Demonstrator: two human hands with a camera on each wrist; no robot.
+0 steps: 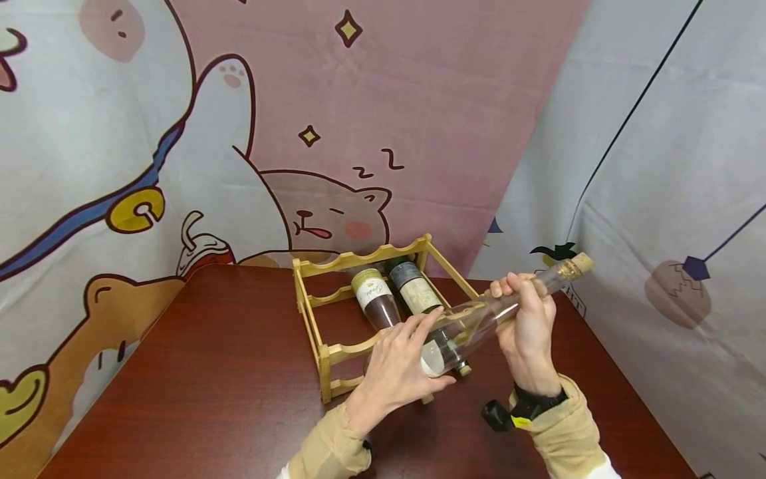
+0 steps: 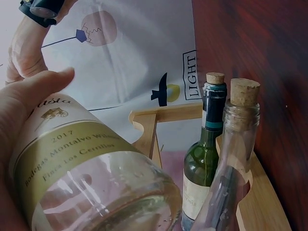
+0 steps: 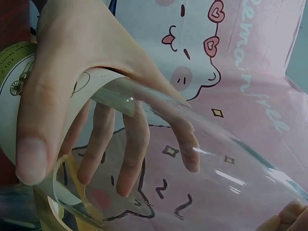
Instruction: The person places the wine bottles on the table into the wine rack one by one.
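A corked clear glass bottle (image 1: 475,330) is held tilted above the front right of a wooden wine rack (image 1: 353,350), its neck toward the upper right. My left hand (image 1: 397,359) grips its lower body; in the left wrist view the thumb lies against a white and olive label (image 2: 62,149). Around the neck, just below the cork (image 1: 582,262), my right hand (image 1: 529,326) has its fingers curled. In the right wrist view the left fingers (image 3: 132,159) show through the glass. Two bottles lie in the rack: one with a white label (image 1: 372,286), one dark green (image 1: 415,287).
The rack stands on a reddish-brown table (image 1: 239,346) before a cartoon-printed cloth (image 1: 443,133). In the left wrist view, the corked necks of the green bottle (image 2: 199,161) and a clear bottle (image 2: 236,139) project past the rack's wooden rail (image 2: 264,202).
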